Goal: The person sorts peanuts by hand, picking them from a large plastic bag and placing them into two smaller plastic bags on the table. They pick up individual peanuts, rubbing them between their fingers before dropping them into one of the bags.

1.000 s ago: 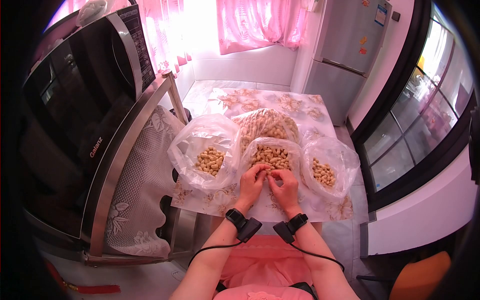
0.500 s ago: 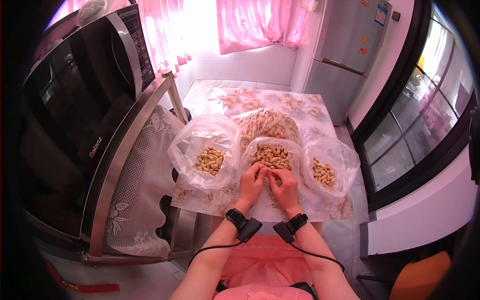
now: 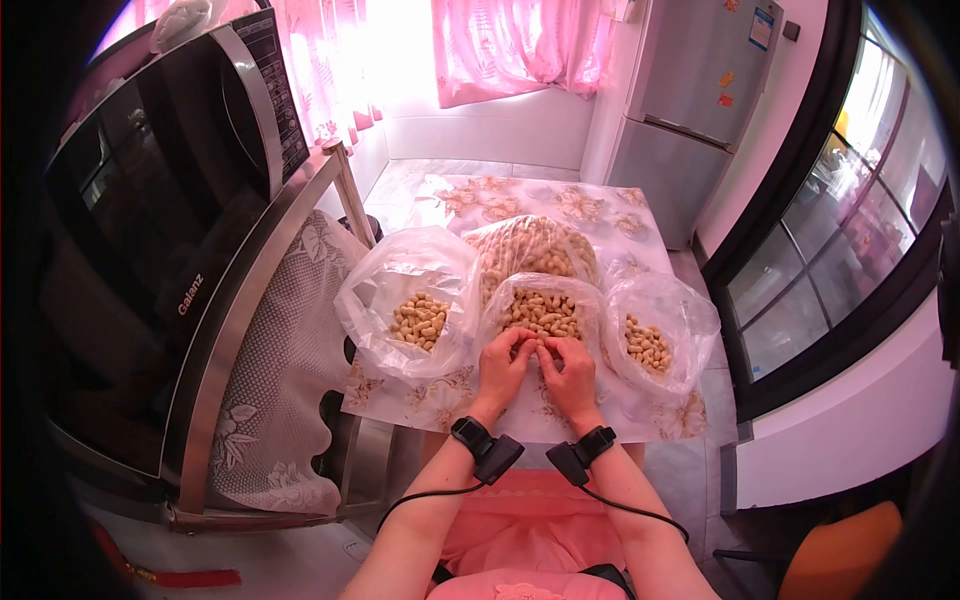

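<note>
My left hand [image 3: 505, 368] and my right hand [image 3: 568, 375] meet at the near edge of the middle plastic bag [image 3: 592, 318]. Thumbs and fingers of both are pinched together around a small tan peanut [image 3: 537, 341], mostly covered by the fingertips. Unshelled peanuts [image 3: 545, 310] fill the middle bag just beyond. To the left, an open clear bag [image 3: 370, 290] holds a smaller heap of peanuts [image 3: 419, 321]. Another open bag [image 3: 695, 325] on the right has a small heap of peanuts [image 3: 647, 344] too. Behind the middle one stands a large, full bag of peanuts [image 3: 530, 245].
The bags stand on a table with a flowered cloth [image 3: 600, 205]. A Galanz microwave [image 3: 150, 230] sits on a metal rack [image 3: 190, 440] at left, draped with lace cloth [image 3: 280, 400]. A fridge [image 3: 680, 130] is at back right. An orange chair [image 3: 840, 555] shows at lower right.
Both hands stay in the same place, with only a slight shift of the fingertips. The bags and peanuts look unchanged.
</note>
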Motion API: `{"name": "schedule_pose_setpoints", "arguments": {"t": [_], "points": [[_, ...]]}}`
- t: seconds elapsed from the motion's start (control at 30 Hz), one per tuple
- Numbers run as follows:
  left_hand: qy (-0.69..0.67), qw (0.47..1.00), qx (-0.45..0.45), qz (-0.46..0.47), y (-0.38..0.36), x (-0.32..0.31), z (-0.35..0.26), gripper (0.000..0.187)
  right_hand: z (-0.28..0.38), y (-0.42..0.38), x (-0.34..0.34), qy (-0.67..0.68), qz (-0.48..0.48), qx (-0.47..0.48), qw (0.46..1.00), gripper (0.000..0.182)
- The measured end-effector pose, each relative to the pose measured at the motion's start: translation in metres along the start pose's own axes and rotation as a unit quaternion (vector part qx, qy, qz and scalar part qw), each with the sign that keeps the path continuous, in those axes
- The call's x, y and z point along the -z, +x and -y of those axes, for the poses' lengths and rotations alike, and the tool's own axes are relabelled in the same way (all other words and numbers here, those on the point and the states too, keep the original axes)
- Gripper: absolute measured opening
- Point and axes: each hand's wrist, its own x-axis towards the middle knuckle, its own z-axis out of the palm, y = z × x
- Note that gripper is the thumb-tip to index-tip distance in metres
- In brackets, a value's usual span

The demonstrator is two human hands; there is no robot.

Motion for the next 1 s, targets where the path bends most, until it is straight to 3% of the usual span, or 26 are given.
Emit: {"name": "schedule_pose_setpoints", "arguments": {"t": [0.77, 0.87, 0.97, 1.0], "points": [[0.003, 0.999, -0.031, -0.009, 0.0, -0.001, 0.005, 0.015, 0.001, 0.001, 0.002, -0.005, 0.018, -0.003, 1.0, 0.011], [0.014, 0.999, -0.02, -0.042, 0.001, -0.004, 0.003, 0.016, 0.005, 0.001, 0.008, 0.011, -0.033, 0.016, 0.999, 0.011], [0.031, 0.999, -0.024, -0.025, 0.002, 0.0, -0.003, 0.018, 0.013, 0.01, 0.018, 0.068, -0.121, -0.022, 0.99, 0.01], [0.03, 0.999, -0.025, -0.026, 0.003, 0.0, -0.003, 0.018, 0.013, 0.012, 0.025, 0.134, -0.167, -0.078, 0.974, 0.012]]}}
